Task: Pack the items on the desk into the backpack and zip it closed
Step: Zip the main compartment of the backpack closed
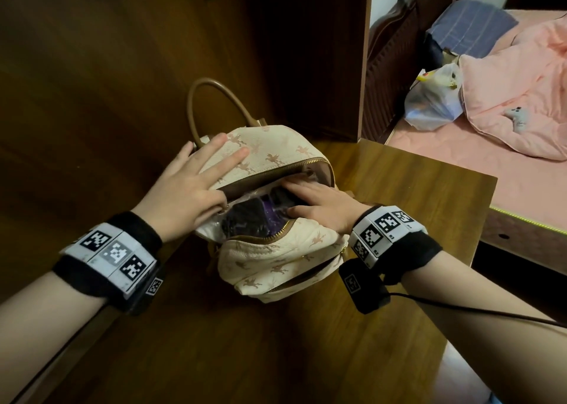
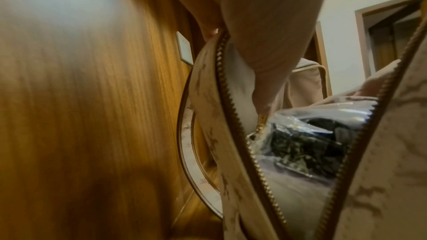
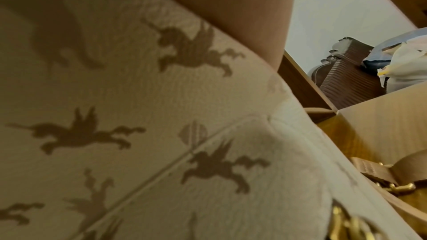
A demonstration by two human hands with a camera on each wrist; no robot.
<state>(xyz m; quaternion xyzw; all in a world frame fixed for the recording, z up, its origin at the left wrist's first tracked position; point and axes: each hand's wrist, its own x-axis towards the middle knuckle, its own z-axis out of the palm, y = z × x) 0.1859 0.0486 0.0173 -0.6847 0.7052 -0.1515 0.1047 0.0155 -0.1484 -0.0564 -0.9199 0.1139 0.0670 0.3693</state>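
A cream backpack (image 1: 276,259) printed with brown winged horses stands on the wooden desk (image 1: 414,189), its main compartment unzipped. My left hand (image 1: 196,185) holds the rear edge of the opening, fingers flat on the outside and thumb (image 2: 265,43) inside against the lining. My right hand (image 1: 322,202) reaches into the opening and presses flat on a clear plastic bag (image 1: 245,219) with dark and purple contents. The left wrist view shows that clear plastic bag (image 2: 312,143) between the gold zipper teeth, with a zipper pull (image 2: 261,123) hanging inside. The right wrist view is filled by the backpack's side (image 3: 138,116).
The backpack's brown handle (image 1: 196,96) arches up against the wooden wall panel. A brown strap with a brass clasp (image 3: 397,187) lies on the desk to the right. Beyond the desk's right edge is a bed (image 1: 460,164) with a pink quilt and a plastic bag (image 1: 435,100).
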